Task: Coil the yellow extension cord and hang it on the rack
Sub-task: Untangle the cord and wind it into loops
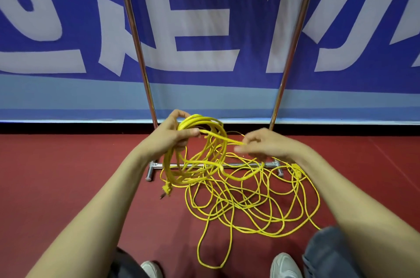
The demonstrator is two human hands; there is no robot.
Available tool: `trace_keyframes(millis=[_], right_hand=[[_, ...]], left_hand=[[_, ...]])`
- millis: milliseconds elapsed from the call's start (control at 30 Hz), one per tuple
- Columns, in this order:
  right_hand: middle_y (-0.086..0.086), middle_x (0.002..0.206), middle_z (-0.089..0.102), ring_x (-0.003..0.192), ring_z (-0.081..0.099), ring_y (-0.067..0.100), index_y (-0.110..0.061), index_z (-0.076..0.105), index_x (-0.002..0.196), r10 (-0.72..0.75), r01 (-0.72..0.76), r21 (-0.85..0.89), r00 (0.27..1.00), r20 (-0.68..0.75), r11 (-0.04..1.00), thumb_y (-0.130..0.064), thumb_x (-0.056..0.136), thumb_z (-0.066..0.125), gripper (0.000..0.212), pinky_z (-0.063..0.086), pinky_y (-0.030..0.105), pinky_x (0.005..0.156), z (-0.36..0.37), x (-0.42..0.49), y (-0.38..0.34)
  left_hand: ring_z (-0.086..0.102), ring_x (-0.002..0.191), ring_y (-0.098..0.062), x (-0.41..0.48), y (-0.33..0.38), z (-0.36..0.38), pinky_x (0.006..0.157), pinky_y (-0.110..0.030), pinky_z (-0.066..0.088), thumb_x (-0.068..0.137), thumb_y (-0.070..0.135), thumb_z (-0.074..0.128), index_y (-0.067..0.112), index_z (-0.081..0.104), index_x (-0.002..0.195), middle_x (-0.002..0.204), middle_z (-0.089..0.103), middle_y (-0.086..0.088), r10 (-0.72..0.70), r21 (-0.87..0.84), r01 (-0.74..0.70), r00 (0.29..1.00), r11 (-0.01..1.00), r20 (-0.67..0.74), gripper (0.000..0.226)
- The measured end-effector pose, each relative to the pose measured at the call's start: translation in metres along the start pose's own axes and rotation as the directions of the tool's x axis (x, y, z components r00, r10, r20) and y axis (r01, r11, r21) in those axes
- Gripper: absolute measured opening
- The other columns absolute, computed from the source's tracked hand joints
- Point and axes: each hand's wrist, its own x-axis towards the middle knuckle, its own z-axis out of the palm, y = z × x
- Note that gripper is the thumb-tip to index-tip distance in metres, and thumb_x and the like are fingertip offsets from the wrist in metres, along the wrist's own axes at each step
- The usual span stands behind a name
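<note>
Fingers [178, 115] of left hand [168, 139] clamped round coiled yellow extension cord [200, 120], a strand just beside pinched by right hand [261, 143], rack [136, 34] beyond.

Your left hand [171, 135] grips a bunch of yellow extension cord [168, 164] loops, right hand [261, 143] pinches one strand; loose tangle sprawls at five o'clock, rack [136, 37] at twelve.

Bright even light, edges bowed, perhaps slight motion blur
</note>
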Motion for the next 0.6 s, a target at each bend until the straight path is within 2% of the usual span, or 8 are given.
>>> trace_keyframes(millis=[67, 133, 200, 267, 333, 367, 467, 600], right_hand=[[0.003, 0.059, 0.044, 0.057, 0.041, 0.016, -0.014, 0.057, 0.063, 0.039, -0.028, -0.266, 0.999, 0.036, 0.963, -0.052, 0.067, 0.078, 0.044, 0.033, 0.03, 0.057, -0.002, 0.002, 0.006], [0.003, 0.057, 0.045, 0.057, 0.044, 0.016, -0.016, 0.054, 0.061, 0.019, -0.019, -0.282, 1.0, -0.002, 0.959, -0.046, 0.072, 0.077, 0.039, 0.035, 0.033, 0.06, -0.003, 0.004, 0.006], [0.002, 0.053, 0.049, 0.06, 0.057, 0.017, -0.014, 0.052, 0.067, -0.026, 0.029, 0.096, 0.999, -0.033, 0.995, -0.025, 0.085, 0.067, 0.027, 0.044, 0.033, 0.064, -0.003, 0.002, 0.003], [-0.002, 0.052, 0.046, 0.069, 0.065, 0.019, -0.01, 0.052, 0.075, -0.097, 0.102, 0.658, 0.994, -0.044, 0.746, -0.01, 0.087, 0.057, 0.013, 0.052, 0.035, 0.078, -0.002, -0.002, -0.002], [-0.004, 0.052, 0.038, 0.056, 0.056, 0.013, -0.007, 0.057, 0.086, -0.123, 0.141, 0.861, 0.988, -0.092, 0.489, -0.012, 0.083, 0.051, 0.008, 0.057, 0.032, 0.072, 0.004, -0.003, -0.006], [-0.006, 0.052, 0.035, 0.049, 0.047, 0.009, -0.007, 0.059, 0.09, -0.105, 0.132, 0.884, 0.99, -0.094, 0.449, -0.014, 0.084, 0.05, 0.013, 0.054, 0.026, 0.061, 0.007, -0.001, -0.007], [-0.007, 0.051, 0.032, 0.038, 0.027, 0.002, -0.006, 0.059, 0.102, 0.014, 0.045, 0.89, 0.998, -0.057, 0.454, -0.018, 0.095, 0.044, 0.021, 0.028, 0.012, 0.034, 0.012, 0.004, -0.012], [-0.002, 0.055, 0.039, 0.034, 0.023, 0.0, -0.008, 0.055, 0.102, 0.17, -0.119, 0.774, 0.985, 0.016, 0.622, -0.019, 0.101, 0.038, 0.021, 0.016, 0.01, 0.029, 0.011, 0.004, -0.011]], left_hand=[[0.028, 0.044, -0.009, 0.0, -0.002, -0.001, 0.041, -0.021, 0.026, 0.091, 0.0, 0.061, 0.013, 0.035, 0.108, 0.06, 0.057, 0.002, -0.006, 0.086, 0.003, 0.999, 0.996, 0.033, 0.034], [0.029, 0.046, -0.011, 0.002, -0.004, -0.004, 0.042, -0.022, 0.027, 0.088, 0.005, 0.066, 0.012, 0.038, 0.109, 0.064, 0.053, -0.005, 0.002, 0.141, -0.002, 1.0, 0.99, 0.002, 0.036], [0.031, 0.046, -0.012, 0.005, -0.007, -0.008, 0.042, -0.023, 0.027, 0.089, 0.009, 0.067, 0.012, 0.04, 0.108, 0.061, 0.051, -0.002, 0.045, 0.175, -0.027, 0.994, 0.984, -0.098, 0.033], [0.032, 0.045, -0.011, 0.008, -0.011, -0.012, 0.042, -0.021, 0.029, 0.091, 0.011, 0.065, 0.013, 0.04, 0.104, 0.066, 0.06, -0.001, 0.085, 0.106, -0.064, 0.974, 0.992, -0.212, 0.028], [0.034, 0.044, -0.01, 0.012, -0.015, -0.01, 0.043, -0.021, 0.031, 0.093, 0.011, 0.061, 0.012, 0.038, 0.102, 0.078, 0.064, -0.007, 0.077, -0.002, -0.081, 0.96, 0.997, -0.269, 0.025], [0.036, 0.043, -0.009, 0.014, -0.018, -0.008, 0.043, -0.021, 0.032, 0.094, 0.011, 0.059, 0.01, 0.038, 0.105, 0.081, 0.065, -0.009, 0.057, -0.039, -0.072, 0.955, 0.997, -0.292, 0.024], [0.046, 0.041, -0.008, 0.016, -0.021, -0.005, 0.042, -0.021, 0.043, 0.097, 0.01, 0.055, 0.005, 0.047, 0.103, 0.085, 0.067, -0.01, -0.027, -0.164, -0.028, 0.945, 0.986, -0.325, 0.012], [0.056, 0.047, -0.008, 0.016, -0.017, -0.003, 0.05, -0.025, 0.055, 0.099, 0.012, 0.05, 0.005, 0.062, 0.095, 0.089, 0.067, -0.007, -0.071, -0.282, -0.008, 0.961, 0.959, -0.268, 0.015]])
